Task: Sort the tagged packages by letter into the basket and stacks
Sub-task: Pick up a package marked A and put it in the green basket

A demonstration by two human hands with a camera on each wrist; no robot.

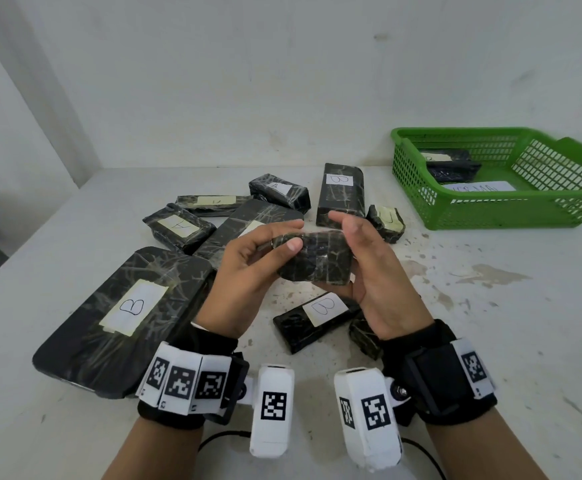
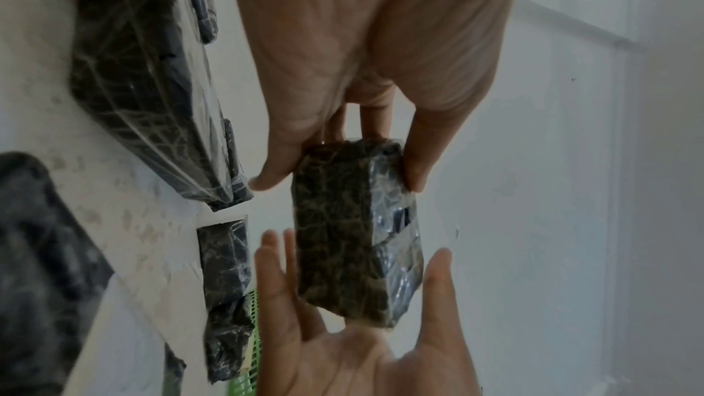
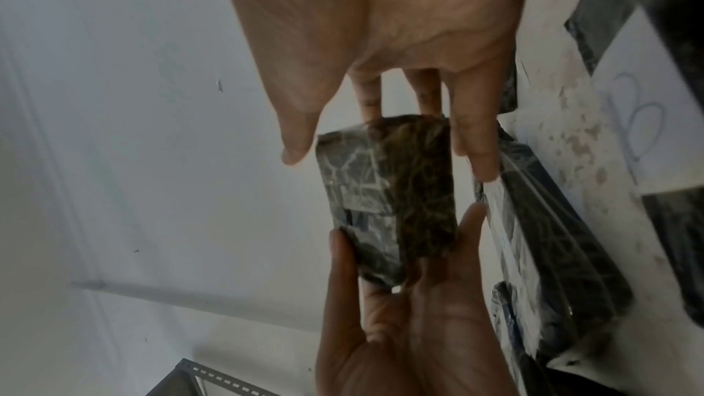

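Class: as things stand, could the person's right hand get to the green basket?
Probably yes. The green basket stands off to the right with only bare tabletop between, though the right hand shares the package with the left hand.

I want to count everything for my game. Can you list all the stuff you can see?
table: one, white and stained, under everything
basket: one, green, far right on the table
packages on the table: about nine, black, most with pale tags, left and middle
package in the basket: at least one, black, at its back
held package: one, black, between both hands
wrist bands: two, black and white, on the wrists
left hand: one, grips the held package
right hand: one, cups the held package
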